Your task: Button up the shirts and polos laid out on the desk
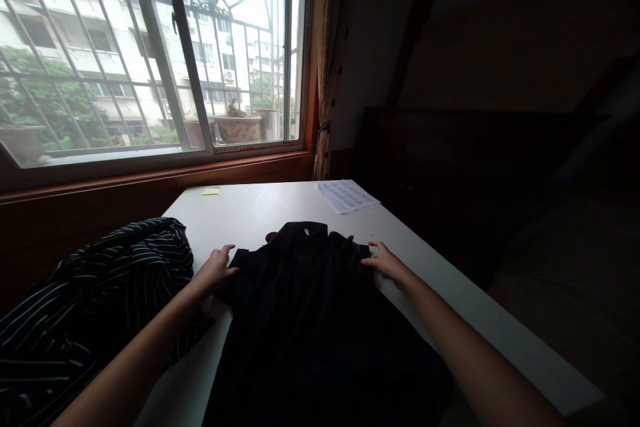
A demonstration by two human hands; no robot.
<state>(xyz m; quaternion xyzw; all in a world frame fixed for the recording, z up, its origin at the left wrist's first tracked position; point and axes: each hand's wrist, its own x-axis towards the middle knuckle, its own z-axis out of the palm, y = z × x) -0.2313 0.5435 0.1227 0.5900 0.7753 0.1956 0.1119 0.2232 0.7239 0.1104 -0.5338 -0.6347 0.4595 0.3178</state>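
Observation:
A black short-sleeved shirt (pixel 310 320) with a collar lies spread over the white table (pixel 415 240), its collar towards the window and its lower part nearest me. My left hand (pixel 220 267) is at the end of the left sleeve, thumb on the cloth and index finger stretched out. At the right sleeve end, my right hand (pixel 385 260) grips the edge between thumb and fingers. A small pale label shows inside the collar. The fingers beneath the cloth are partly hidden.
A heap of black cloth with white stripes (pixel 125 267) rests at the left. Printed sheets (pixel 347 197) and yellow sticky notes (pixel 211 191) lie towards the table's far side. Beyond it are a barred window (pixel 240 67) and a curtain (pixel 327 60). Dark furniture (pixel 425 167) stands on the right.

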